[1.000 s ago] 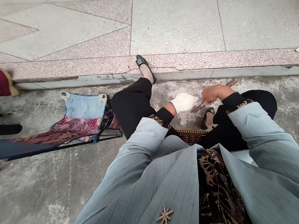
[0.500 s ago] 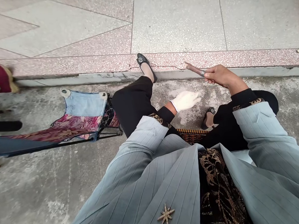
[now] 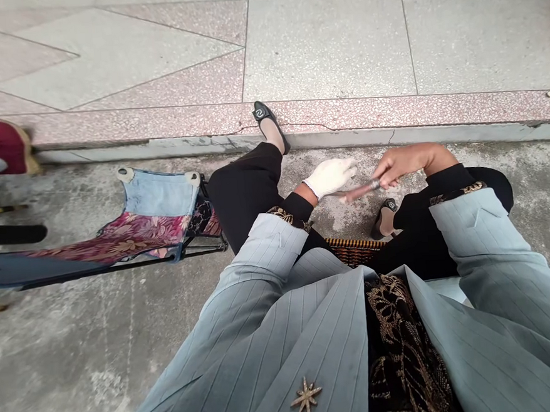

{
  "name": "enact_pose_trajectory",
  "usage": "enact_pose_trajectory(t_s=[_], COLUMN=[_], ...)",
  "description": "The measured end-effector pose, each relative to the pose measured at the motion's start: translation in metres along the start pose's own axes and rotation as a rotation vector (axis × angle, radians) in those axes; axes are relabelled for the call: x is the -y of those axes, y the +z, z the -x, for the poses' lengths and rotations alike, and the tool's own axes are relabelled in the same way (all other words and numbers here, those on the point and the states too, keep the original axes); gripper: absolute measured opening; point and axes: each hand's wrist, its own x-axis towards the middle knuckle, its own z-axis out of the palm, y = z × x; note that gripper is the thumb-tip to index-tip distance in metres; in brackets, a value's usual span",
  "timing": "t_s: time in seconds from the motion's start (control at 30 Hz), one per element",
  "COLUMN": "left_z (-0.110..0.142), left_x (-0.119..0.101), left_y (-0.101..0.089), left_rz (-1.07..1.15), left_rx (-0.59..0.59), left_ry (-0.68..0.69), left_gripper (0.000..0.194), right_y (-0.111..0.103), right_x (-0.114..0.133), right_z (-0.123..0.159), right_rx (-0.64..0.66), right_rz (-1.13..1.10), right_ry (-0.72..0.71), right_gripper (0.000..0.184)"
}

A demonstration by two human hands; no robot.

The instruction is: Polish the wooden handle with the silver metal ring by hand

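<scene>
My left hand [image 3: 332, 177] wears a white knit glove. Its fingers are curled and close together, and whatever they may hold is hidden. In my bare right hand [image 3: 406, 161] is a brown-handled tool [image 3: 359, 192], gripped near a silvery wire-like band. The tool's brown length slants down and left to just below the gloved hand. A thin dark part near the left wrist is blurred, so its shape is unclear. Between my knees, below the hands, shows the rim of a brown woven wicker basket [image 3: 356, 248].
A tiled step edge [image 3: 392, 136] runs across ahead, with my left shoe [image 3: 269, 121] on it. To the left is a folding chair [image 3: 156, 202] with patched fabric. Another person's red shoe [image 3: 9, 146] is at far left. Rough concrete [image 3: 180, 338] lies beneath.
My right hand has come down slightly and turned the tool, so its brown end now points down-left beside the glove instead of up-left. My left hand has shifted slightly left and up.
</scene>
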Motion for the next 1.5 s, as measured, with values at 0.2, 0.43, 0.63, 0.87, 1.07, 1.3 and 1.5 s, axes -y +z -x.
enact_pose_trajectory(t_s=[0.2,0.43,0.63,0.87,1.07,1.3,1.5], left_z=[0.0,0.003,0.005,0.007,0.012,0.016,0.027], left_x=[-0.015,-0.023,-0.015,-0.011,-0.016,-0.018,-0.027], left_y=[0.01,0.016,0.013,0.002,0.002,-0.007,-0.026], left_rz=[-0.009,-0.169,-0.267,-0.134,-0.191,-0.2,-0.134], left_rx=[0.051,0.097,0.053,-0.009,0.004,-0.089,-0.147], left_ry=[0.07,0.114,0.137,0.052,0.051,0.047,0.156], left_gripper=[0.04,0.037,0.037,0.043,0.04,0.035,0.03], right_y=[-0.003,0.003,0.012,0.008,0.019,0.024,0.035], right_x=[0.002,-0.001,-0.003,-0.009,-0.004,0.043,0.068], right_z=[0.012,-0.027,-0.03,0.001,-0.025,-0.032,-0.011], right_rx=[-0.557,-0.656,-0.055,-0.373,-0.58,-0.691,-0.078], right_rz=[-0.249,0.29,0.249,-0.384,-0.359,0.611,0.521], right_ry=[-0.175,0.3,0.346,-0.218,-0.192,0.4,0.386], right_gripper=[0.036,0.024,0.017,0.04,0.029,0.026,0.017])
